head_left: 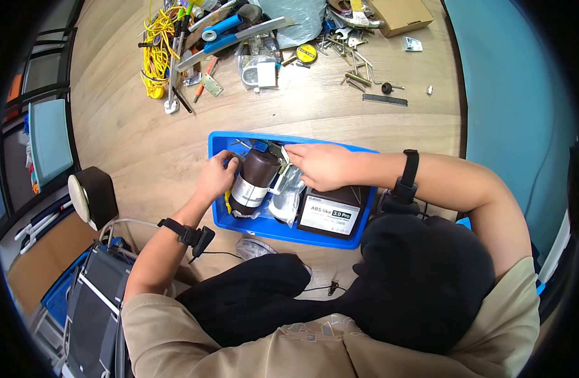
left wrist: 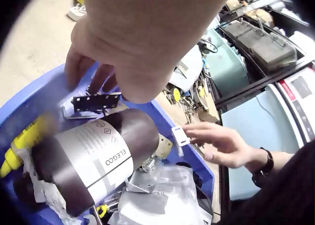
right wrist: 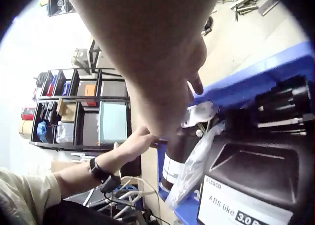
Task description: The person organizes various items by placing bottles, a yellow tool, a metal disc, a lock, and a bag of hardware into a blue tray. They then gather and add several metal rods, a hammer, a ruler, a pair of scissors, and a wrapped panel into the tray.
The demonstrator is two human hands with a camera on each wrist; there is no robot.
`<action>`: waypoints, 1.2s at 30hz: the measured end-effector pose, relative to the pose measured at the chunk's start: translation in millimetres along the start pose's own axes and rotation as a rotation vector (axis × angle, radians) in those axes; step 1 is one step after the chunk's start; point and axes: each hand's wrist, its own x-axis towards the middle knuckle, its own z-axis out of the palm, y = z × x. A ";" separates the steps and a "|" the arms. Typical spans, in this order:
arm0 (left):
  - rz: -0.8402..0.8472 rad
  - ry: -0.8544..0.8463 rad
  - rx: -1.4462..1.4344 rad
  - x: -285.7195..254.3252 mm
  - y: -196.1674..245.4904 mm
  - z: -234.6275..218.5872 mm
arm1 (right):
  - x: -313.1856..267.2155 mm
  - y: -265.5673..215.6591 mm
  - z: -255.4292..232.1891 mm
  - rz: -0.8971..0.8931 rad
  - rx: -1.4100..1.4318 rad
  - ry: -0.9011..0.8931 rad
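A blue plastic bin [head_left: 283, 238] stands on the floor before me. My left hand [head_left: 217, 176] reaches over its left wall beside a dark brown ELEGOO bottle [head_left: 247, 189]. In the left wrist view its fingers bend down behind a black perforated metal strip [left wrist: 96, 102]; I cannot tell whether they hold it. At the far wall my right hand [head_left: 321, 165] pinches a small white slotted bracket [left wrist: 179, 135] at its fingertips. Under that hand lie a clear plastic bag [left wrist: 162, 195] and a dark box-shaped container labelled ABS like 3.0 Pro [head_left: 330, 214].
Beyond the bin lie a yellow cord [head_left: 157, 57], a blue-handled saw [head_left: 223, 41], a yellow tape measure [head_left: 306, 53], several loose bolts [head_left: 358, 66] and a cardboard box [head_left: 399, 16]. A folded chair [head_left: 100, 309] stands at left. A shoe [head_left: 256, 247] is close to the bin's near side.
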 end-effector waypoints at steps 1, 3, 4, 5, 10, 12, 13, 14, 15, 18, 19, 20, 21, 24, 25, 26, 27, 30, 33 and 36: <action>0.002 -0.002 -0.001 -2.3 5.6 -1.8 | -0.6 1.0 -7.1 -0.028 0.078 0.012; 0.065 0.063 0.255 -8.3 25.0 -7.9 | 4.3 10.3 -21.9 -0.047 0.075 0.078; 0.073 0.061 0.256 -9.6 31.8 -7.4 | 5.0 15.9 -28.3 -0.052 0.111 0.125; 0.112 0.111 0.312 -11.0 37.9 -4.6 | 3.7 21.9 -33.9 -0.053 0.148 0.172; 0.469 0.218 0.322 -0.8 88.2 3.8 | -14.3 91.4 -57.6 0.401 -0.257 0.430; 0.458 0.238 0.329 19.0 106.6 8.5 | -31.4 107.3 -73.2 0.717 -0.548 0.314; 0.444 0.259 0.338 33.3 113.1 7.9 | -35.8 117.1 -76.9 0.715 -0.550 0.315; 0.444 0.262 0.338 54.5 113.2 10.8 | -39.9 126.9 -80.5 0.828 -0.473 0.294; 0.360 0.377 0.332 82.3 108.4 18.6 | -42.7 136.2 -83.5 0.939 -0.395 0.273; 0.277 0.586 0.331 146.4 104.6 20.2 | -37.7 156.6 -72.9 0.885 -0.418 0.280; 0.266 0.665 0.342 155.7 111.2 16.4 | -36.4 163.4 -63.1 0.826 -0.442 0.304; 0.114 0.480 0.154 168.7 119.7 12.4 | -37.0 186.0 -53.7 0.518 -0.415 0.495; 0.118 0.475 0.156 171.5 122.0 12.6 | -37.2 187.3 -53.3 0.525 -0.413 0.496; -0.031 0.328 0.191 174.3 133.4 10.1 | -27.7 190.8 -57.4 0.424 -0.330 0.564; -0.030 0.329 0.193 171.6 138.7 7.7 | -23.9 189.7 -57.7 0.443 -0.313 0.576; -0.036 0.327 0.181 168.8 143.1 4.8 | -19.9 188.5 -57.5 0.461 -0.294 0.586; -0.043 0.321 0.169 167.7 144.5 4.8 | -16.9 188.0 -56.5 0.462 -0.290 0.586; -0.017 0.398 0.168 164.6 144.2 9.5 | -10.3 186.6 -54.0 0.446 -0.321 0.608; 0.229 0.377 -0.064 180.2 106.8 -1.0 | -5.9 184.6 -53.0 0.498 -0.293 0.610; 0.242 0.207 -0.144 129.8 129.6 -28.4 | -0.6 190.7 -46.1 0.555 -0.383 0.596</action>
